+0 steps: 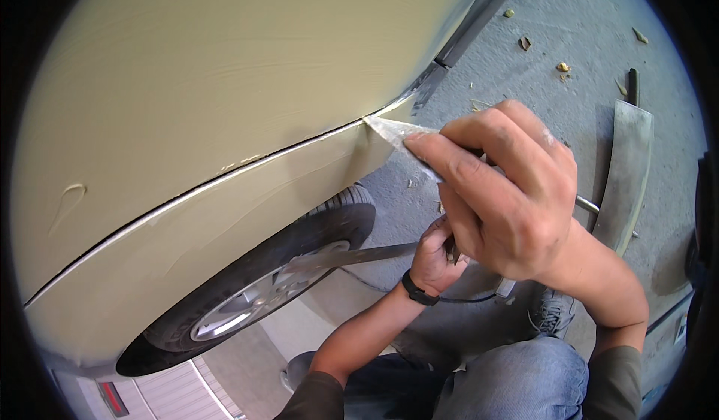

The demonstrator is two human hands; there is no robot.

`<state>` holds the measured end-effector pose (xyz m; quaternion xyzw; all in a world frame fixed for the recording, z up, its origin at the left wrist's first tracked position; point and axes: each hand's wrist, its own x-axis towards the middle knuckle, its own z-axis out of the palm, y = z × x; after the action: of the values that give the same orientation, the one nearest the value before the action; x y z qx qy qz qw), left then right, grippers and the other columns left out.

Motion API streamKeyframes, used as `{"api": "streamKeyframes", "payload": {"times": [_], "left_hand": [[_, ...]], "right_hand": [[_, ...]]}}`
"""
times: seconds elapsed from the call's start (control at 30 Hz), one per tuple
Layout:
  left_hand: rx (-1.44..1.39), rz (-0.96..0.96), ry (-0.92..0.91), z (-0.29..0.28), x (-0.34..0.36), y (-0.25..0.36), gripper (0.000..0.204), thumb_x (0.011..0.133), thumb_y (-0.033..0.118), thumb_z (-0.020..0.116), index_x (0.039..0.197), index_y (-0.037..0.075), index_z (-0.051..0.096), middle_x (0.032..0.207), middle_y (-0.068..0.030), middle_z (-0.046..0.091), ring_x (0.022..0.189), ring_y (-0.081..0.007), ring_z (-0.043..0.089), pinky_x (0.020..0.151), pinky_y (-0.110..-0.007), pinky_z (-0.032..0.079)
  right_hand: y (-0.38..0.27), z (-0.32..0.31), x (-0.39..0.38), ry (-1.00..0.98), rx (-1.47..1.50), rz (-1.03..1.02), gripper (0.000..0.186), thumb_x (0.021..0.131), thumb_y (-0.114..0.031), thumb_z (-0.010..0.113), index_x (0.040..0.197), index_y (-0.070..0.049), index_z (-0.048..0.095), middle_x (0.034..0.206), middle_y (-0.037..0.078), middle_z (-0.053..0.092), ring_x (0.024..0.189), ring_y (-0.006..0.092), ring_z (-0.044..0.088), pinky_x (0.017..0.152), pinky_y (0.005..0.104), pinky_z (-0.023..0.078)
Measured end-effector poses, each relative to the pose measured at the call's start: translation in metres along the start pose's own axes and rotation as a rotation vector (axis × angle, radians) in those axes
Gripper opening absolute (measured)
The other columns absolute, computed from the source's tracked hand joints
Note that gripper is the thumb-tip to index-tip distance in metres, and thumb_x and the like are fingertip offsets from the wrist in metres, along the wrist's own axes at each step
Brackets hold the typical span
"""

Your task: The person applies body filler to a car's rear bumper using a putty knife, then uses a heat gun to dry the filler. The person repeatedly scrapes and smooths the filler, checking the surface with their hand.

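My right hand [505,191] grips a pale triangular spreader [393,135], its tip touching the thin dark seam [258,163] between two car body panels [195,60] covered in smooth beige material. Lower and farther left, my left hand [438,259], with a dark band on the wrist, is closed on a long, flat grey metal blade [359,257] that extends leftward in front of the wheel [314,223]. The blade's handle end is partly hidden behind my right hand.
On the grey concrete floor [562,23] at right lie a long metal plate [629,143] with a dark handle [633,83] and scattered dry bits. My jeans-clad knee [509,382] and a grey shoe [547,311] are below. A ribbed silver object [172,397] shows at lower left.
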<state>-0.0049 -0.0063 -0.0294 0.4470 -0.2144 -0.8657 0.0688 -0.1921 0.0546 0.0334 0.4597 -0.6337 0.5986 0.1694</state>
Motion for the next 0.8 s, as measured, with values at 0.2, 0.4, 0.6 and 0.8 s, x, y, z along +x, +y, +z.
{"api": "streamKeyframes", "payload": {"times": [0.2, 0.4, 0.6, 0.8], "left_hand": [[-0.103, -0.068, -0.264, -0.03, 0.009, -0.002, 0.023, 0.104, 0.023, 0.058, 0.117, 0.004, 0.061, 0.079, -0.0005, 0.054, 0.061, -0.0113, 0.043, 0.056, -0.028, 0.033], [-0.063, -0.062, -0.22, -0.026, 0.012, 0.002, 0.023, 0.104, 0.025, 0.057, 0.115, 0.005, 0.062, 0.071, 0.0003, 0.048, 0.056, -0.0106, 0.038, 0.054, -0.028, 0.029], [-0.045, -0.023, -0.164, -0.015, 0.007, 0.013, 0.027, 0.106, 0.022, 0.05, 0.122, 0.003, 0.061, 0.065, 0.0008, 0.047, 0.055, -0.009, 0.039, 0.055, -0.025, 0.031], [-0.19, -0.014, -0.412, -0.013, 0.009, 0.025, 0.031, 0.107, 0.018, 0.045, 0.127, -0.002, 0.057, 0.062, 0.0008, 0.045, 0.057, -0.0087, 0.037, 0.057, -0.023, 0.033]], "right_hand": [[0.023, -0.003, -0.013, -0.053, -0.15, -0.059, 0.033, 0.066, -0.001, 0.073, 0.099, 0.001, 0.074, 0.083, 0.009, 0.062, 0.067, 0.0201, 0.058, 0.053, 0.0303, 0.047], [0.036, -0.012, -0.018, -0.066, -0.289, -0.131, 0.036, 0.064, -0.002, 0.072, 0.1, -0.001, 0.075, 0.084, 0.008, 0.063, 0.069, 0.0214, 0.06, 0.056, 0.0322, 0.049], [0.013, -0.043, -0.051, -0.258, 0.425, 0.612, 0.013, 0.085, -0.007, 0.073, 0.098, -0.005, 0.073, 0.081, 0.008, 0.065, 0.069, 0.0189, 0.061, 0.06, 0.0301, 0.047], [0.013, -0.05, -0.087, -0.174, 0.523, 1.232, 0.015, 0.096, -0.015, 0.071, 0.096, 0.0, 0.069, 0.079, -0.003, 0.064, 0.071, 0.004, 0.055, 0.062, 0.0253, 0.046]]}}
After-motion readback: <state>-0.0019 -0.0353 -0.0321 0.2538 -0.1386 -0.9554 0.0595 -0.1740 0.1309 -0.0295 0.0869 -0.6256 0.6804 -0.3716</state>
